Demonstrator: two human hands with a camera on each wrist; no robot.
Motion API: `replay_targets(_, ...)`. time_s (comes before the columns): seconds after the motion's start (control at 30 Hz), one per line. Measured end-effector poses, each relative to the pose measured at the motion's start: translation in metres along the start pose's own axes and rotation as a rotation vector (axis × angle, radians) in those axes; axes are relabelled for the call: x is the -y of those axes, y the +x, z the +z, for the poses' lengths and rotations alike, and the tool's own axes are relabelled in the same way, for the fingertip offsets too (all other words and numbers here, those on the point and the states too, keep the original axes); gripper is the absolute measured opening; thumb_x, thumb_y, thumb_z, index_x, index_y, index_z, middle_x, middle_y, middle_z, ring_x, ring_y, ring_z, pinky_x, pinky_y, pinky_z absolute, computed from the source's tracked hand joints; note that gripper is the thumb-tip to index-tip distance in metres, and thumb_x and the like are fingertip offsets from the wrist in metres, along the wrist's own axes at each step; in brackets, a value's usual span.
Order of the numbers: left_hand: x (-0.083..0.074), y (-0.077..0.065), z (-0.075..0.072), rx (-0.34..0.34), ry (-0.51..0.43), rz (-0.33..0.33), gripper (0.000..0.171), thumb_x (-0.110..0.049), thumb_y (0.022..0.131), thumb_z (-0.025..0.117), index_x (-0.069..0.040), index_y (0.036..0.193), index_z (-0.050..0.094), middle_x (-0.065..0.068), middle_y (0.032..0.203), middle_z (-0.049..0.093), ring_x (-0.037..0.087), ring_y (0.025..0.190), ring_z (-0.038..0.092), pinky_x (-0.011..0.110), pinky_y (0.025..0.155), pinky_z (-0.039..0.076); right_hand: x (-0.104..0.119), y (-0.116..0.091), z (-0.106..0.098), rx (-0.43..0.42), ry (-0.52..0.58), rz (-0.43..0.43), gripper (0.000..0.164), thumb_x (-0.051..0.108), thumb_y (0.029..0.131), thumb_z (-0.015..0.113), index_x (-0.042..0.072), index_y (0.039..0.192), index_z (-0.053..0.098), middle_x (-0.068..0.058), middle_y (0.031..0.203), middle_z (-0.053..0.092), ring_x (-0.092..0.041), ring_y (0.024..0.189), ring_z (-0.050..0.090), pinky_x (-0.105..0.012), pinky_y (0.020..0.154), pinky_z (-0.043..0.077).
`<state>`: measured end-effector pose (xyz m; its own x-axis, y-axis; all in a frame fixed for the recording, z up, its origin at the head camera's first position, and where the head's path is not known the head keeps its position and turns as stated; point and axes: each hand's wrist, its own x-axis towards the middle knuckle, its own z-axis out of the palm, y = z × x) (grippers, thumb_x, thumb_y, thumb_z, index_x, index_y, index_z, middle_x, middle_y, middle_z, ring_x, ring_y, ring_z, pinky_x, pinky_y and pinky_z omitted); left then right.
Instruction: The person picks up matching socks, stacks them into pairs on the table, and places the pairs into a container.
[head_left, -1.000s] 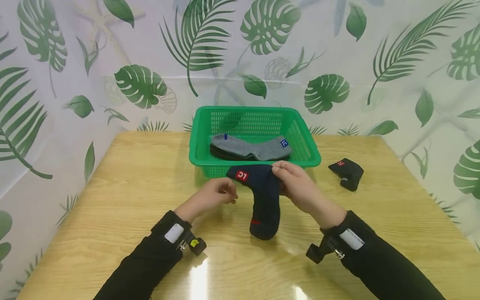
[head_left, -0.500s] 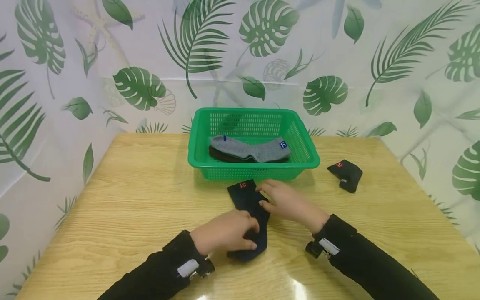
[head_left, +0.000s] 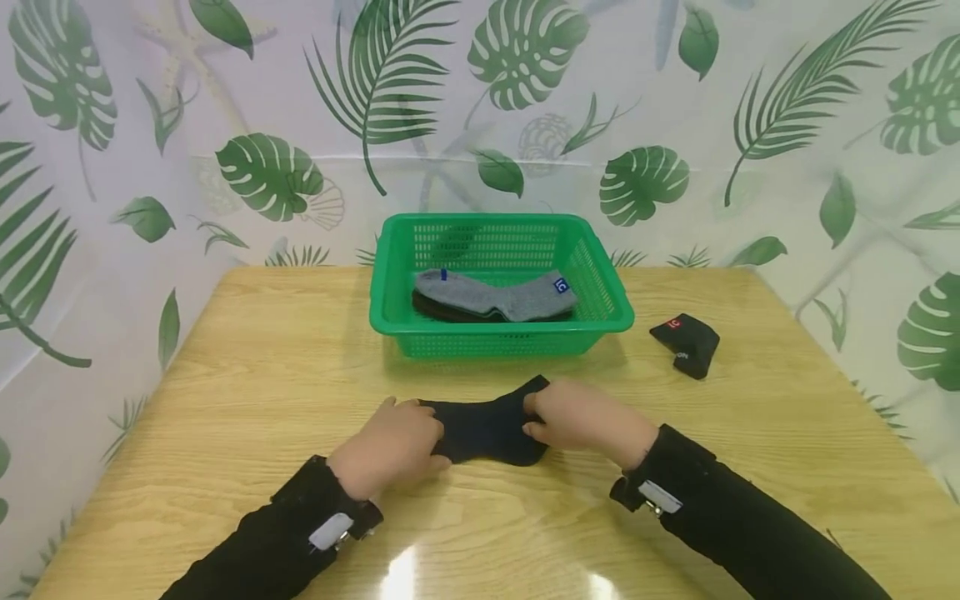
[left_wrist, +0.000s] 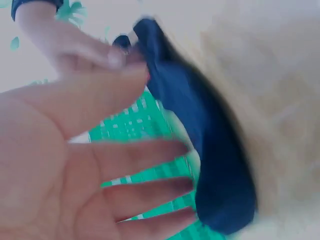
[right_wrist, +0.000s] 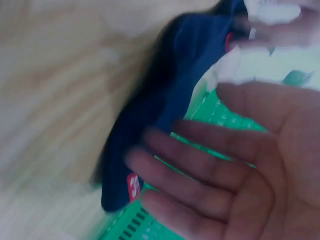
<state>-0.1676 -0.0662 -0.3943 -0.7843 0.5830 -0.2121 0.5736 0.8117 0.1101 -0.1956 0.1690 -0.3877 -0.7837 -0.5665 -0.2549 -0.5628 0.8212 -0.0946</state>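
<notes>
A dark navy sock (head_left: 487,429) lies crosswise over the table in the head view. My left hand (head_left: 390,442) is at its left end, the fingers reaching onto the cloth. At the right end, my right hand (head_left: 581,417) touches the sock and covers part of it. In the left wrist view the left hand's fingers are straight and spread beside the sock (left_wrist: 200,120). The right wrist view shows the right hand's straight fingers against the sock (right_wrist: 155,95), close to its red label (right_wrist: 133,187).
Behind the hands stands a green perforated basket (head_left: 502,328), with a grey sock (head_left: 480,293) on top of darker ones inside. A small black folded sock (head_left: 690,343) with a red label lies at the right of the wooden table (head_left: 285,350). A leaf-patterned cloth hangs behind.
A second ago the sock hung from my right hand; it came down onto the table pointing forward, then turned crosswise. The left hand has moved to its left end.
</notes>
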Motion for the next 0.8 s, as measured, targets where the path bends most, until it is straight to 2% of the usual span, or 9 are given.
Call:
replay_targets(0.07,-0.001,0.0,0.003,0.016,-0.002,0.015,0.05,-0.043,0.09,0.066,-0.007,0.126,0.065,0.014,0.134,0.057,0.035,0.129,0.047,0.052,0.107,0.035,0.006,-0.002,0.002,0.0,0.006,-0.026,0.034,0.029,0.095,0.063,0.002,0.114,0.065,-0.013,0.104,0.066,-0.026,0.094,0.064,-0.038,0.081,0.052)
replay_targets(0.1,-0.001,0.0,0.005,0.038,-0.01,0.028,0.055,-0.044,0.091,0.065,-0.007,0.132,0.06,0.018,0.14,0.051,0.037,0.132,0.043,0.052,0.109,0.034,0.009,-0.003,0.005,0.018,0.016,-0.036,0.045,0.034,0.096,0.062,0.0,0.126,0.06,-0.018,0.12,0.062,-0.031,0.107,0.061,-0.042,0.089,0.051)
replay_targets(0.17,0.0,-0.001,0.009,0.096,-0.047,0.048,0.065,-0.046,0.089,0.067,-0.011,0.142,0.052,0.022,0.15,0.038,0.039,0.138,0.035,0.05,0.11,0.033,0.013,-0.006,0.01,0.097,0.05,-0.049,0.068,0.044,0.095,0.06,0.003,0.146,0.042,-0.02,0.148,0.039,-0.036,0.134,0.042,-0.05,0.103,0.041)
replay_targets(0.23,0.006,-0.004,0.012,0.163,-0.112,0.042,0.069,-0.047,0.087,0.069,-0.021,0.147,0.046,0.023,0.155,0.025,0.04,0.142,0.027,0.05,0.11,0.033,0.014,-0.009,0.017,0.203,0.086,-0.042,0.082,0.054,0.092,0.057,0.009,0.154,0.027,-0.019,0.159,0.018,-0.038,0.144,0.021,-0.055,0.11,0.032)
replay_targets(0.33,0.021,-0.01,0.016,0.211,-0.16,0.062,0.077,-0.048,0.084,0.073,-0.032,0.15,0.038,0.022,0.159,0.011,0.037,0.146,0.016,0.052,0.111,0.03,0.012,-0.013,0.025,0.307,0.097,-0.015,0.092,0.062,0.089,0.054,0.017,0.157,0.013,-0.015,0.162,-0.002,-0.036,0.148,0.0,-0.059,0.113,0.02)
replay_targets(0.43,0.036,-0.015,0.018,0.234,-0.158,0.094,0.08,-0.051,0.084,0.071,-0.035,0.152,0.032,0.018,0.161,0.006,0.031,0.148,0.008,0.057,0.114,0.019,0.009,-0.015,0.03,0.312,0.072,-0.016,0.095,0.065,0.088,0.051,0.018,0.158,0.008,-0.015,0.162,-0.007,-0.035,0.148,-0.004,-0.059,0.114,0.016)
replay_targets(0.57,0.049,-0.021,0.017,0.249,-0.138,0.097,0.087,-0.055,0.084,0.069,-0.029,0.155,0.025,0.013,0.162,0.005,0.027,0.149,0.005,0.065,0.112,0.011,0.007,-0.019,0.032,0.295,0.04,-0.031,0.097,0.068,0.088,0.048,0.015,0.158,0.006,-0.017,0.161,-0.008,-0.035,0.148,-0.005,-0.059,0.114,0.017)
replay_targets(0.73,0.058,-0.028,0.01,0.25,-0.116,0.082,0.096,-0.053,0.084,0.069,-0.016,0.157,0.018,0.01,0.162,0.006,0.029,0.148,0.007,0.069,0.109,0.012,0.004,-0.026,0.035,0.265,0.017,-0.021,0.096,0.07,0.089,0.044,0.013,0.157,0.006,-0.016,0.161,-0.009,-0.034,0.148,-0.005,-0.057,0.115,0.017)
replay_targets(0.8,0.06,-0.028,0.009,0.26,-0.11,0.073,0.097,-0.053,0.084,0.07,-0.015,0.157,0.018,0.01,0.162,0.007,0.03,0.148,0.008,0.07,0.109,0.012,0.003,-0.028,0.036,0.253,0.016,-0.006,0.095,0.07,0.089,0.043,0.014,0.158,0.006,-0.015,0.161,-0.008,-0.033,0.148,-0.004,-0.057,0.115,0.017)
